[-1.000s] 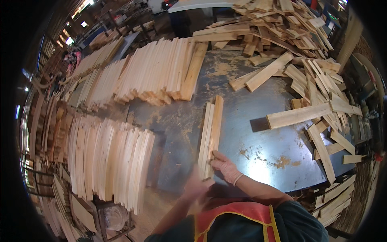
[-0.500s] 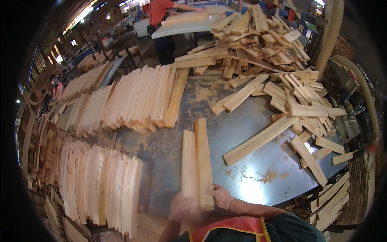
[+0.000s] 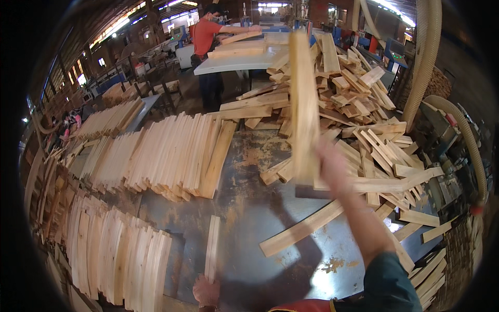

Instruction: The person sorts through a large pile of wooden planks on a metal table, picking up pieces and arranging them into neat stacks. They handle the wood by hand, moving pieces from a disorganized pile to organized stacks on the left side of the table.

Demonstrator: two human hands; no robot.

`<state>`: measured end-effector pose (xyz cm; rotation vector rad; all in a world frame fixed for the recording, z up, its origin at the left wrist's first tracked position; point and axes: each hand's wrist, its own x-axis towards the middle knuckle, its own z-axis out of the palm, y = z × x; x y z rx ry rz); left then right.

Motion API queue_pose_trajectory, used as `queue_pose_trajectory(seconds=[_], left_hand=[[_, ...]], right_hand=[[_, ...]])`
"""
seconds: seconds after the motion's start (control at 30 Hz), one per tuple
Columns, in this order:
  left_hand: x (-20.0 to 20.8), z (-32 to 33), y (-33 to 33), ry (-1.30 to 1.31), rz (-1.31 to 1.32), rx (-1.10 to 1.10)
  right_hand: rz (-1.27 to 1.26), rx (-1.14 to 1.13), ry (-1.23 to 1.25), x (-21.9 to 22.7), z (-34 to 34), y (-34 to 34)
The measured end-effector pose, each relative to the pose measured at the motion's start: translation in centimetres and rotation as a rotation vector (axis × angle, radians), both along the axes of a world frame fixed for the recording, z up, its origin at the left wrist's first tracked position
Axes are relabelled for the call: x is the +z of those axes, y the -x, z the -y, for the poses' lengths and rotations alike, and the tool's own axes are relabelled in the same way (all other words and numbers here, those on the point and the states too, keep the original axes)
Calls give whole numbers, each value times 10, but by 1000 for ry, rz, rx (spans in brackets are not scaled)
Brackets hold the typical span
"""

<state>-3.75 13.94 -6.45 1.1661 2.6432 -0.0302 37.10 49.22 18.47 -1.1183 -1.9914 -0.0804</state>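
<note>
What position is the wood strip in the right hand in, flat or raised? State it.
Raised. The right hand holds the wood strip on end, clear of the metal table, its top rising above the loose strip pile.

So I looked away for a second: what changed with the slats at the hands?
The right hand lifted one slat up off the table; the other slat stayed flat, its near end at the left hand. The rows of slats and loose pile look unchanged.
</note>
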Motion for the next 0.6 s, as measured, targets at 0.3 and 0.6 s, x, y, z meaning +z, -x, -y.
queue_pose_trajectory(seconds=[0.3, 0.6], left_hand=[[36, -3, 15, -5, 139, 38], [15, 107, 199, 138, -324, -77]], right_hand=[[244, 291, 593, -136, 10, 2], [735, -2, 737, -208, 130, -2]])
